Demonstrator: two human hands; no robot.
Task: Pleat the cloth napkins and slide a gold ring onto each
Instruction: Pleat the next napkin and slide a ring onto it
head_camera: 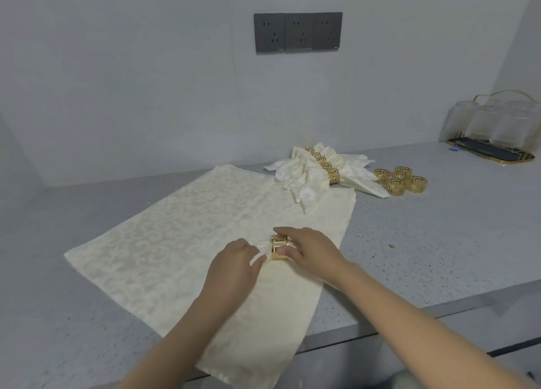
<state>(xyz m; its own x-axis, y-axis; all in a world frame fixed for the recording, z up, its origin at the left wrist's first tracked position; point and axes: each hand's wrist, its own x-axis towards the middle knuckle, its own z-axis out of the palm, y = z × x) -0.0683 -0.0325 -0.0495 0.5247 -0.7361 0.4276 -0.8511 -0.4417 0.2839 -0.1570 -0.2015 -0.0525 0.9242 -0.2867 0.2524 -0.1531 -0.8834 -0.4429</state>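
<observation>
A cream patterned napkin (181, 230) lies spread flat on the grey counter. At its middle, my right hand (307, 249) holds a gold ring (279, 247) between thumb and fingers. My left hand (234, 267) pinches a gathered bit of the napkin just left of the ring, and cloth reaches into the ring's opening. Behind, several pleated napkins (316, 175) lie in a row, each with a gold ring on it. To their right sit several loose gold rings (399, 179).
The counter's front edge (409, 315) runs close under my right forearm. A black, gold-rimmed tray (491, 151) with clear glass jars stands at the far right by the wall. A dark socket panel (298, 32) is on the back wall.
</observation>
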